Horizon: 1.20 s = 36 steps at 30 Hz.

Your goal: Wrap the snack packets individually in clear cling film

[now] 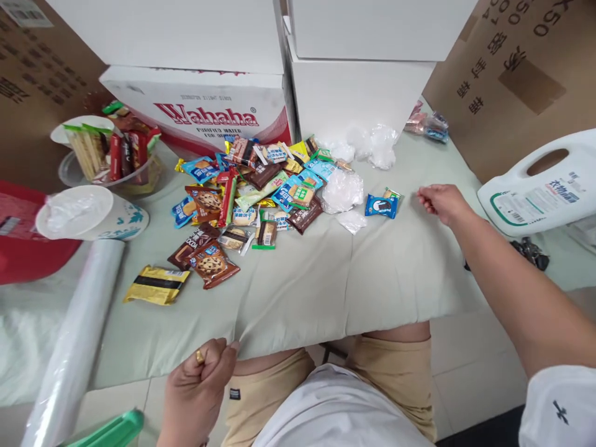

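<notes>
My left hand (201, 385), a ring on one finger, is closed in a pinch at the front edge of the pale green tablecloth (298, 292). Whether its fingertips grip the cloth cannot be made out. Over the right side of the table my right hand (441, 202) is closed, fingers curled under; anything inside them is hidden. Just left of it lies a small blue snack packet (382, 206), overlapping a green one. Farther left is a heap of wrapped biscuits and bars (261, 186), with a yellow packet (157, 284) lying apart at its front left.
Crumpled clear plastic (343, 190) lies beside the heap. A plastic bowl of snacks (139, 171), a paper cup (93, 214) on its side and a plastic film roll (77, 335) are at left. White boxes (195, 99) stand behind; a detergent jug (540, 186) lies right.
</notes>
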Motion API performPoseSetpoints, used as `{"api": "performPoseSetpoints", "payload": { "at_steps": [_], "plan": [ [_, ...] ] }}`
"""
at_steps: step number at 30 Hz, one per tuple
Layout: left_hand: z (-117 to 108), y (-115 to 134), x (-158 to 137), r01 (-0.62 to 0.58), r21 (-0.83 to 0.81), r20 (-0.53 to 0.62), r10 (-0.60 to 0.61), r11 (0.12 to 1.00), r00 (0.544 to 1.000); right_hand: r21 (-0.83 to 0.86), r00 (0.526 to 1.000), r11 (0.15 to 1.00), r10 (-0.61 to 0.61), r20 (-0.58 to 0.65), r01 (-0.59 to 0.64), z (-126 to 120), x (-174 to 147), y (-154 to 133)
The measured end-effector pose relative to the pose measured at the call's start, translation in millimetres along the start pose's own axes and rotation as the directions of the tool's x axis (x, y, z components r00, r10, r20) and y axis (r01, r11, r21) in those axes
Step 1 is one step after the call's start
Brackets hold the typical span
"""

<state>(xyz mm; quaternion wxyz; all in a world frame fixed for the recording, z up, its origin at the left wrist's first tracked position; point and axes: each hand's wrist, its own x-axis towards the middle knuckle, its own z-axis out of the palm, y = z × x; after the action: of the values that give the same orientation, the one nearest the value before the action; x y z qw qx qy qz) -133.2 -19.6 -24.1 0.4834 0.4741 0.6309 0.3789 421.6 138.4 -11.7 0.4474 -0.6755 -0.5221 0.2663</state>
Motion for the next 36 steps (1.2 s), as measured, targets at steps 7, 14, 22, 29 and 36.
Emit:
{"api": "performPoseSetpoints", "payload": {
  "at_steps": [7,14,22,29,36],
  "plan": [
    [2,14,8,-0.095,-0.059,-0.049,0.092,0.994,0.995,-0.171,0.995,0.981,0.084,-0.055,-0.092,24,-38,-47],
    [7,18,3,-0.050,-0.198,0.053,0.061,0.979,0.997,-0.495,0.788,0.613,-0.469,0.398,0.615,100,-19,-104],
    [2,30,1,-0.123,-0.157,0.024,0.129,0.980,0.991,-0.439,0.852,0.741,-0.506,0.134,0.509,90,28,-147],
    [72,76,30,0.295,-0.572,0.363,-0.086,0.766,0.928,0.439,0.979,0.897,-0.038,0.199,-0.054,117,-89,-189],
    [118,86,60,0.506,-0.633,0.598,-0.046,0.587,0.800,0.492,0.924,0.802,0.184,0.335,-0.338,158,-183,-138]
  ]
}}
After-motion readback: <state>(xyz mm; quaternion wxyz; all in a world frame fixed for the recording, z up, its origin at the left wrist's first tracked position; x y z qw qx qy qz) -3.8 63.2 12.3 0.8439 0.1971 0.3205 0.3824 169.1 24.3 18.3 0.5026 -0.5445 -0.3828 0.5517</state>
